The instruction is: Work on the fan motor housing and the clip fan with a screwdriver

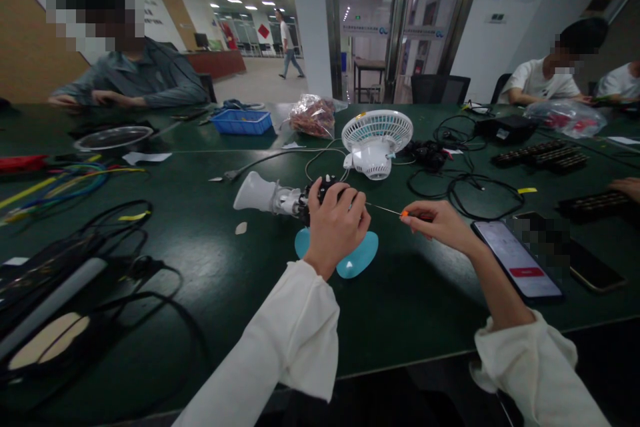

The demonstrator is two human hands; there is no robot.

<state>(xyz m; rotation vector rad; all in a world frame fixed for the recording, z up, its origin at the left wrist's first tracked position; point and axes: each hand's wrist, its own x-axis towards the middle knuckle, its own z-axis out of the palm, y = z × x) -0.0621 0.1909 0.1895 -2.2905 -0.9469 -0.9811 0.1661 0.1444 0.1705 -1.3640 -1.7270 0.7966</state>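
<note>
A: Okay, head cam: what's in hand, and where?

B: A fan unit (256,192), nearer the person than the white fan cage (377,135) and a bit left of it. Smooth, flared white plastic end, then a narrower neck running into dark, knobbly parts. The left hand (339,219) is wrapped over that dark end, fingers curled on it. Glossy, rounded teal blades (359,257) sit right under the hand; can't tell if they're attached.

A: And the right hand (437,223)?

B: Pinching a screwdriver (403,214), nearer than the cage and to its right. Thin metal shaft, orange bit at the front of the handle. Shaft points at the left hand, but the tip is hidden, so no clue what it touches.

A: What's the cage like?

B: Round, hard plastic, slatted rim, domed vented housing. Left of it there's a crinkly clear bag (313,115) of reddish-brown stuff, then a boxy blue bin (241,121). All on a smooth dark green table (225,280).

A: Any brands or text?

B: All too small or blurry: white label on the black box (507,127) right of the cage, lit phone (520,260) nearer than that with a red bar, lettering on the glass doors (367,3) behind the cage.
</note>
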